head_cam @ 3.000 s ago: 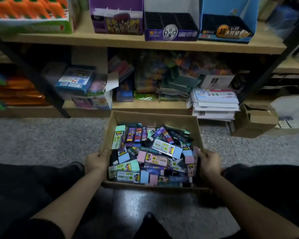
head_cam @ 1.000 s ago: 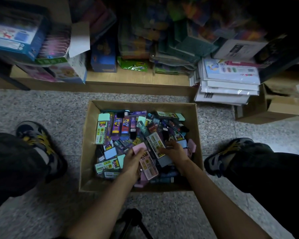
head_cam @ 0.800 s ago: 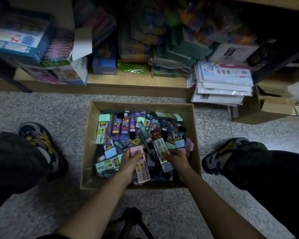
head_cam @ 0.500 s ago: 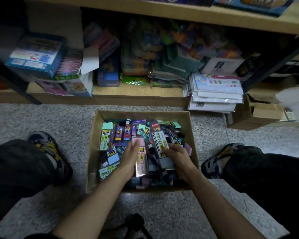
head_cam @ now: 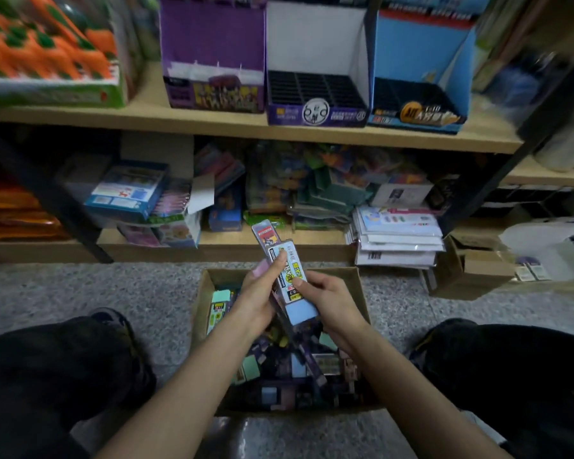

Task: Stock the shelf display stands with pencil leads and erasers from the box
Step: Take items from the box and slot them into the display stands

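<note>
**Stocking run, step in hand:** packets picked and held above the box; judged to be the sort-and-carry stage, with nothing yet placed.

- **Left grip**, centre of frame: fingers curled round a small fan of packets, thumb pressed on the front one.
- **Right grip**, just right of it: pinching the lower edge of that front packet.
- **Blue eraser pack**: the front packet. A red-labelled packet stands behind it, kind not legible.
- **Cardboard box**, lower centre, on the floor: holds the remaining loose packets.
- **Display stands**, upper frame, on the wooden shelf: purple stand, white-backed stand and blue stand. The slots of the latter two show bare.

**Next move calls for:** raising the fan to the shelf, matching each packet to its stand, and slotting them singly, one grip feeding while the other keeps the rest.
</note>
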Available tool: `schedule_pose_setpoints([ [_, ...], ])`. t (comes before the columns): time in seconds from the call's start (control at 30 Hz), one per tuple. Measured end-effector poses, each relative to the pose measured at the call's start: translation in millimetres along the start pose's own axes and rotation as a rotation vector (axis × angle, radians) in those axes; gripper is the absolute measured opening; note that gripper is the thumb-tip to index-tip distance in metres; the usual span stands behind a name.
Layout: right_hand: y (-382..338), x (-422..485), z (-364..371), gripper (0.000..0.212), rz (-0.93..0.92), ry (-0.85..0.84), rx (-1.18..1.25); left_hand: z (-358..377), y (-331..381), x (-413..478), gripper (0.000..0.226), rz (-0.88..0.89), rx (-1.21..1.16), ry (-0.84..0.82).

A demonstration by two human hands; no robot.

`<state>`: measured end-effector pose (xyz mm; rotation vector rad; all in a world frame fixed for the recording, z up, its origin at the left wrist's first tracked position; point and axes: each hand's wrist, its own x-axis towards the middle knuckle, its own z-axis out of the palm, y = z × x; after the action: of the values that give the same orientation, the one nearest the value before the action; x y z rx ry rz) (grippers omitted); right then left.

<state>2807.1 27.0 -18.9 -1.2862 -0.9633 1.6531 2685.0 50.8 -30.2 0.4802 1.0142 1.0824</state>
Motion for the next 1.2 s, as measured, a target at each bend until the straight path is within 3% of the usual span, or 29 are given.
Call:
schedule_pose_setpoints([
  [0.37, -108.1, -12.4, 29.1, 0.02, -0.199, 0.064, 0.106, 50.7, 107.3, -34.9, 0.018, 0.242, 0.0, -0.17],
  [0.47, -131.8, -14.1, 35.9, 0.016, -0.253, 0.063, 0.061, 58.4, 132.2, -41.4, 0.029, 0.292, 0.005, -0.192],
  [0.67, -167.0, -9.2, 34.3, 0.013, -0.306, 0.026, -0.068, 65.7, 165.4, -38.8, 0.045, 0.273, 0.02, -0.186],
  [0.9, -199.1, 5.8, 20.5, 0.009, -0.37, -0.011, -0.217, 77.9, 186.0, -17.3, 0.046, 0.193, 0.047, -0.194],
  [1.2, -205.6, 25.4, 19.8, 0.021, -0.215, -0.116, 0.12, 93.6, 196.3, 7.9, 0.03, 0.27, 0.049, -0.166],
])
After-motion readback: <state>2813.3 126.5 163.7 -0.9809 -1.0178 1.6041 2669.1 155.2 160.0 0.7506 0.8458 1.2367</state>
